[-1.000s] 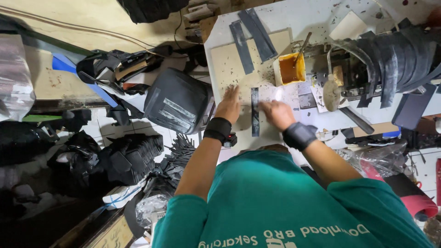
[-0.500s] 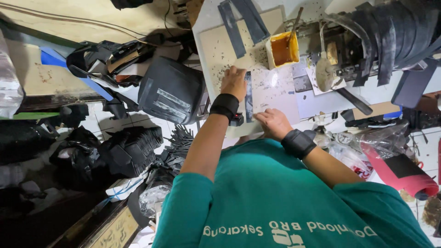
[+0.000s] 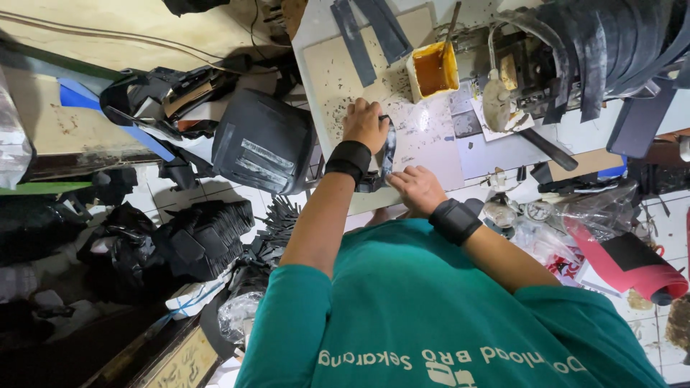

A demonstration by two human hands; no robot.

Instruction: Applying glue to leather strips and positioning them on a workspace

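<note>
My left hand (image 3: pixel 365 123) grips the top end of a narrow dark strip (image 3: pixel 389 149) on the pale work board (image 3: pixel 327 68). The strip is bent and lifted off the board. At the strip's near end, my right hand (image 3: pixel 413 188) pinches it with the fingers closed. Both wrists wear black bands. Just beyond my hands stands a small yellow glue pot (image 3: pixel 433 68) with a brush stick in it.
Two more dark strips (image 3: pixel 374 29) lie at the board's far end. A machine draped with black straps (image 3: pixel 596 50) fills the right. A black bag (image 3: pixel 262 147) and heaps of black pieces (image 3: pixel 201 241) sit left. A red roll (image 3: pixel 636 269) lies at the right.
The strip lay flat between my hands. My left hand slid onto its top end, my right hand dropped to its near end, and now the strip is bent and raised.
</note>
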